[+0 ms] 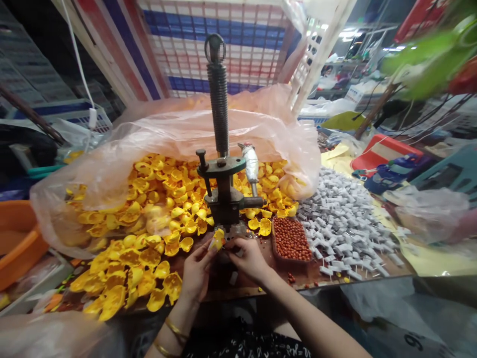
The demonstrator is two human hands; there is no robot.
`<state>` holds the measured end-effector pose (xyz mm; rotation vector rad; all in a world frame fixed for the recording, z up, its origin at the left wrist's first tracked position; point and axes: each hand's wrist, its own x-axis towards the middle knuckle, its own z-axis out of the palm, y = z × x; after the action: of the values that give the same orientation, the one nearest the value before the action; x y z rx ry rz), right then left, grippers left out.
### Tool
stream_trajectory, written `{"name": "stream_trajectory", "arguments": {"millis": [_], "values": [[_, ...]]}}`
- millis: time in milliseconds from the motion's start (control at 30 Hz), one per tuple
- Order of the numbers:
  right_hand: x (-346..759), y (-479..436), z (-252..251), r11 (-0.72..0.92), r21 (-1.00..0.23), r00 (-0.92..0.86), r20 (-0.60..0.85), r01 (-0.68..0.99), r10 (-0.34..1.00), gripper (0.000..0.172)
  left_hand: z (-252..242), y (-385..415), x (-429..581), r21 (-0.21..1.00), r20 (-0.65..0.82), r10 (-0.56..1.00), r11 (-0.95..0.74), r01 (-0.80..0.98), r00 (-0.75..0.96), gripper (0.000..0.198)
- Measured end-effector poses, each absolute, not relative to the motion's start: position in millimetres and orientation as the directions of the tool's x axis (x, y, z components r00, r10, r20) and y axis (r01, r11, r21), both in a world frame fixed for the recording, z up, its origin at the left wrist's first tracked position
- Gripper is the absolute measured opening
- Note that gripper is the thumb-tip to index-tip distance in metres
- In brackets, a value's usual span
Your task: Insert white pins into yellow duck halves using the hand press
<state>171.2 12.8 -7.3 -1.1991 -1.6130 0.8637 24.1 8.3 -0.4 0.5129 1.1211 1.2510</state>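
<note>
"Why does your left hand [198,266] pinch that yellow shell [216,240]?"

"Probably steadying it beside your right hand [250,257], fingers curled; whether they grip anything, I can't tell."

"And the press [223,209] just behind the shell?"

"Seemingly placed within your reach."

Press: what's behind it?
Yellow shells and a translucent plastic bag, with striped sheeting farther back. Whatever lies directly behind the press is covered and can't be seen.
</note>
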Motion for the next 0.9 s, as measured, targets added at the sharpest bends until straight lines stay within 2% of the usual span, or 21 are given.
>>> {"name": "stream_trajectory", "arguments": {"millis": [133,267,333,367,433,500,533,600,667,767,833,900], "values": [[164,12,-11,0.241,-0.949,-0.078,0.229,0.204,0.970,0.011,-2,7,23,0.800,-0.396,0.916,0.307,-0.515,-0.068,0.043],[165,14,-13,0.121,-0.992,-0.081,0.118,0.030,0.990,0.008,-3,4,22,0.772,-0.431,0.902,0.343,-0.535,-0.043,0.040],[165,17,-18,0.078,-0.997,-0.068,0.076,0.022,0.995,0.009,-6,4,21,0.784,-0.424,0.905,0.348,-0.514,-0.034,0.041],[165,19,-21,0.083,-0.994,-0.049,0.080,0.067,0.996,0.008,-9,6,20,0.801,-0.416,0.909,0.349,-0.487,-0.032,0.042],[165,23,-28,0.138,-0.953,-0.006,0.141,0.271,0.990,0.004,-16,12,18,0.867,-0.359,0.932,0.317,-0.385,-0.041,0.044],[168,29,-35,0.163,-0.854,0.018,0.198,0.495,0.980,0.009,-23,23,17,0.968,-0.203,0.979,0.195,-0.160,-0.031,0.042],[172,34,-36,0.149,-0.819,0.033,0.200,0.555,0.979,0.013,-26,30,17,0.993,-0.111,0.994,0.110,-0.029,-0.007,0.039],[187,49,-32,0.089,-0.817,0.091,0.171,0.570,0.981,0.016,-30,44,16,0.985,0.017,0.998,-0.028,0.169,0.064,0.034],[208,76,-13,0.054,-0.848,0.154,0.158,0.527,0.975,0.016,-29,55,16,0.964,0.062,0.989,-0.095,0.250,0.134,0.030],[236,132,44,0.064,-0.899,0.228,0.179,0.434,0.957,0.035,-24,62,16,0.914,0.130,0.954,-0.220,0.340,0.269,0.023],[244,159,89,0.101,-0.981,0.212,0.136,0.168,0.968,0.042,-20,61,17,0.870,0.159,0.927,-0.294,0.395,0.339,0.021],[242,162,125,0.213,-0.977,0.214,0.211,0.016,0.954,0.046,-18,59,18,0.852,0.168,0.918,-0.318,0.416,0.358,0.020]]}}
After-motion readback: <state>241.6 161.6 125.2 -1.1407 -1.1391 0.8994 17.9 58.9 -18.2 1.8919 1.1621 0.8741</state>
